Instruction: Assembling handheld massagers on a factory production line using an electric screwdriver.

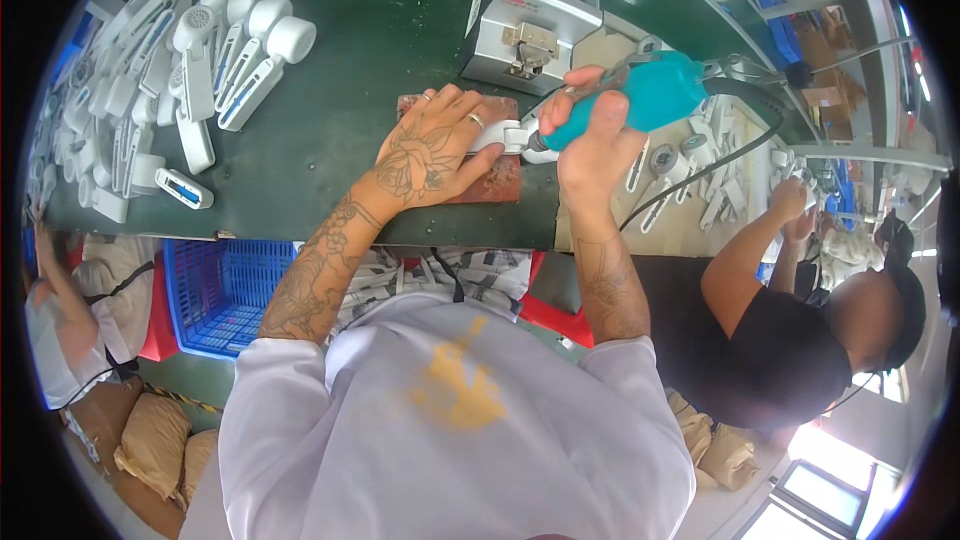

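Note:
My left hand [428,148] presses a small white plastic part [513,137] down onto a reddish block [492,187] on the bench; the palm and fingers hide most of that part. My right hand [597,152] is wrapped round a teal power screwdriver [648,98], tilted with its tip toward the left. The screwdriver's dark nose meets the right end of the white part, near my left thumb. Whether the bit sits in a screw is too small to tell.
A silver machine [533,30] stands just beyond the block. White handheld-fan bodies [198,75] lie heaped at the left, and more white parts [720,160] lie at the right by a black cable. A blue crate [215,285] is below the bench; a co-worker [760,310] sits at the right.

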A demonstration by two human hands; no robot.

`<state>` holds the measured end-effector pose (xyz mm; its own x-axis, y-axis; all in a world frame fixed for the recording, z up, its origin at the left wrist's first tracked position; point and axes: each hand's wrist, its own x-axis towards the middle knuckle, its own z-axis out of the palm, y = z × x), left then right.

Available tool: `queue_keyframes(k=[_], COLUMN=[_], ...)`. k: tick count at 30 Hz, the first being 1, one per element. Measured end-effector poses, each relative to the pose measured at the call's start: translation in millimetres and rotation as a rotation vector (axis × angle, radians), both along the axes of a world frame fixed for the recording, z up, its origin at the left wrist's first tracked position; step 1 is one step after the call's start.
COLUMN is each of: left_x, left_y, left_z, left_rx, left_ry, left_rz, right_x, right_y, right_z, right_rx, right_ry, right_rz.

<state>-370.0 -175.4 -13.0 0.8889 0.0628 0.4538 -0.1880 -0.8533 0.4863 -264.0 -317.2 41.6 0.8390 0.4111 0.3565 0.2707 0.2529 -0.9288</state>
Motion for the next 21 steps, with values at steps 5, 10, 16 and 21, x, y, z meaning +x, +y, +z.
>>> queue_keyframes(k=[5, 10, 16, 21], left_x=[-1, 0, 3, 5], left_y=[-2, -2, -3, -2], left_z=[1, -3, -2, 5], left_rx=[0.0, 0.042, -0.009, -0.044], left_ry=[0.048, 0.135, 0.088, 0.056], left_rz=[0.0, -0.005, -0.017, -0.044], right_x=[0, 3, 3, 0], right_y=[-4, -6, -3, -2], right_z=[-7, 1, -13, -17], right_rx=[0.027, 0.045, 0.025, 0.042], right_ry=[0.003, 0.027, 0.006, 0.019], right_rz=[0.006, 0.027, 0.056, 0.065])
